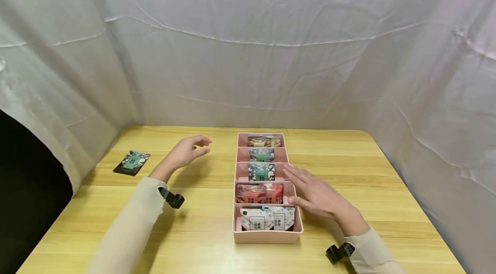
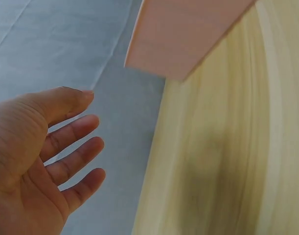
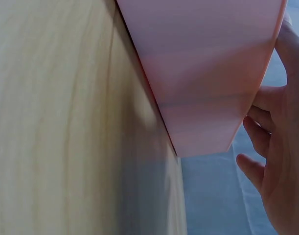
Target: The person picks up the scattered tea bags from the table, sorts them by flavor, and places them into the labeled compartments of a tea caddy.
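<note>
A long pink divided box (image 1: 267, 237) stands in the middle of the table, with tea sachets in its compartments. White sachets (image 1: 257, 220) lie in the nearest compartment and red sachets (image 1: 252, 195) in the one behind. Beyond them come green-labelled sachets (image 1: 261, 173) in two compartments, then brown ones (image 1: 265, 141) at the far end. My right hand (image 1: 315, 192) is at the box's right rim, its fairly straight fingers reaching over the edge. Left of the box, my left hand (image 1: 187, 152) hovers above the table with loosely bent fingers, holding nothing.
A single dark sachet with a green label (image 1: 131, 162) lies flat on the wooden table (image 1: 205, 231) near its left edge, beyond my left forearm. Pale cloth (image 1: 248, 76) hangs behind the table and along both sides.
</note>
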The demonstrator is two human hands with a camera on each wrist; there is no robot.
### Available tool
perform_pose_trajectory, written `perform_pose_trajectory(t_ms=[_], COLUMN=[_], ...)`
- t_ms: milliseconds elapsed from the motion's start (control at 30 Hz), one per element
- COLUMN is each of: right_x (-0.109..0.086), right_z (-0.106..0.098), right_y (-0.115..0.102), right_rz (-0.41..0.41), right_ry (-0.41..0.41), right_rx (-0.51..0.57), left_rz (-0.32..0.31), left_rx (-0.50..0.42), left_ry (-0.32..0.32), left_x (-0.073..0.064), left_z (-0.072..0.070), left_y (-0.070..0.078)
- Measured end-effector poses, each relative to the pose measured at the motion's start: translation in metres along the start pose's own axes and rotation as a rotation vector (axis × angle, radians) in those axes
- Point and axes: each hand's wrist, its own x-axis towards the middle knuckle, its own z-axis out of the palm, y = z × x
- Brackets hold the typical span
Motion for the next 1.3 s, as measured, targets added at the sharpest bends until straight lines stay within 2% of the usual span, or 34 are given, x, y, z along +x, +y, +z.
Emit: perform_pose_trajectory(t_ms=[167, 467, 767, 967, 1100, 1300], right_x=[0.0, 0.0, -0.001, -0.001, -0.001, -0.001], right_z=[-0.001, -0.001, 0.001, 0.002, 0.002, 0.001], right_y=[-0.001, -0.002, -0.001, 0.0, 0.0, -0.001], right_rz=[-0.006, 0.009, 0.029, 0.028, 0.024, 0.036], right_ry=[-0.007, -0.012, -0.018, -0.01, -0.004, -0.005], right_rx=[-0.012, -0.01, 0.011, 0.011, 0.018, 0.026], left_rz=[-0.041, -0.155, -0.227, -0.279, -0.277, -0.276], left_rx=[0.043, 0.115, 0.125, 0.151, 0.184, 0.228], left_ry=[0.019, 0.047, 0.061, 0.05, 0.065, 0.056], left_x=[-0.015, -0.043, -0.065, -0.073, -0.077, -0.08], left_z=[-0.011, -0.03, -0.048, -0.057, -0.065, -0.076], left_y=[-0.022, -0.053, -0.082, -0.102, -0.115, -0.129])
